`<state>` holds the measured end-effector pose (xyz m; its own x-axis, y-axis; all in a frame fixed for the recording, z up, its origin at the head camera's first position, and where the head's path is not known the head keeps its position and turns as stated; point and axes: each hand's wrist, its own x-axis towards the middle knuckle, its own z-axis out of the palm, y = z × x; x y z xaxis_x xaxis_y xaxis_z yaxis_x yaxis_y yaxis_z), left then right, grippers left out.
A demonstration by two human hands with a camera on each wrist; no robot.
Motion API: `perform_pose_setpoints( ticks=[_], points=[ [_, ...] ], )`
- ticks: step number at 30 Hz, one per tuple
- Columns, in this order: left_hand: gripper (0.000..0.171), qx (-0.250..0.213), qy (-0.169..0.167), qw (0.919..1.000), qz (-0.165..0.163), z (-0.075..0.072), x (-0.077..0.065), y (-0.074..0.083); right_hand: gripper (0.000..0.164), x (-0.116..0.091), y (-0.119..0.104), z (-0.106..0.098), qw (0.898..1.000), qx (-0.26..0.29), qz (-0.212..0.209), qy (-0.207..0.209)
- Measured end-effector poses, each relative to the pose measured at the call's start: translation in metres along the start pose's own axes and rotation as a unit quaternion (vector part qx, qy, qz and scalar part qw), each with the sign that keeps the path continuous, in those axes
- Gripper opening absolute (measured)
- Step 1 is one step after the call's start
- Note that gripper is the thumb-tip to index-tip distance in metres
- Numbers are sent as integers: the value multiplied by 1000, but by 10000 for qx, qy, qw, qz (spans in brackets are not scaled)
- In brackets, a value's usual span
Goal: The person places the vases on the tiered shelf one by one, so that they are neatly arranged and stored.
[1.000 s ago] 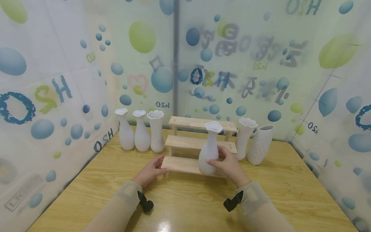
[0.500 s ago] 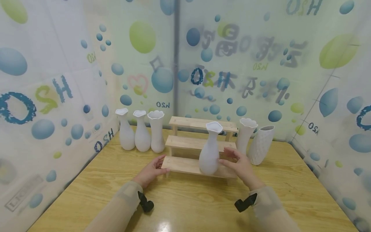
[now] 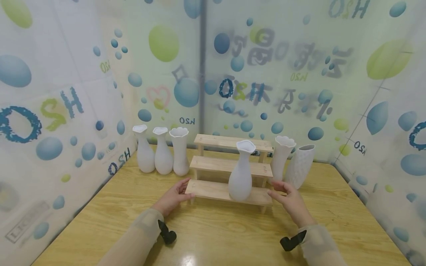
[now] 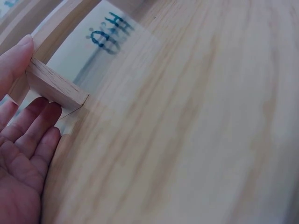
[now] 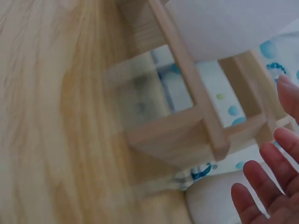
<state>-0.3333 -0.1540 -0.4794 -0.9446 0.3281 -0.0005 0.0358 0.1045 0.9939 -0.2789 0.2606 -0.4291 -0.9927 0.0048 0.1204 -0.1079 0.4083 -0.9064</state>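
Observation:
A three-step wooden stand [image 3: 209, 188] is in the middle of the table, and a white vase [image 3: 240, 184] with a wavy rim stands upright on its lowest step, right of centre. My left hand [image 3: 172, 196] holds the left end of that step, thumb at the board's front corner; in the left wrist view its fingers [image 4: 39, 119] curl beside the stand's leg [image 4: 56, 86]. At the step's right end is my right hand [image 3: 291, 201], holding nothing, thumb tip right by the board's edge. Its spread fingers [image 5: 266, 182] show in the right wrist view.
Three white vases [image 3: 164, 155] stand in a row left of the stand. To its right are a scalloped vase [image 3: 281, 157] and a textured vase [image 3: 299, 168] with a slanted mouth, close behind my right hand. Patterned curtains [image 3: 163, 85] border the wooden table [image 3: 219, 236].
My right hand has let go of the vase on the lowest step and moved right and down to the stand's right end. The left hand and the vase have stayed in place.

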Motion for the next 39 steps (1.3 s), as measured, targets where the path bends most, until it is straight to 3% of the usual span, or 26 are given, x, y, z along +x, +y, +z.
perform_pose_setpoints(
  ticks=[4, 15, 23, 39],
  points=[
    [83, 9, 10, 10000, 1, 0, 0, 0, 63, 2, 13, 2, 9995, 153, 185, -186],
    [84, 63, -78, 9999, 8, 0, -1, 0, 71, 6, 43, 3, 9930, 653, 83, -978],
    [84, -6, -81, 10000, 5, -1, 0, -1, 76, 6, 50, 3, 9892, 949, -34, -1112],
    [83, -50, -74, 10000, -25, 0, -1, 0, 72, 6, 55, 5, 9874, 1036, -62, -1192]
  ],
)
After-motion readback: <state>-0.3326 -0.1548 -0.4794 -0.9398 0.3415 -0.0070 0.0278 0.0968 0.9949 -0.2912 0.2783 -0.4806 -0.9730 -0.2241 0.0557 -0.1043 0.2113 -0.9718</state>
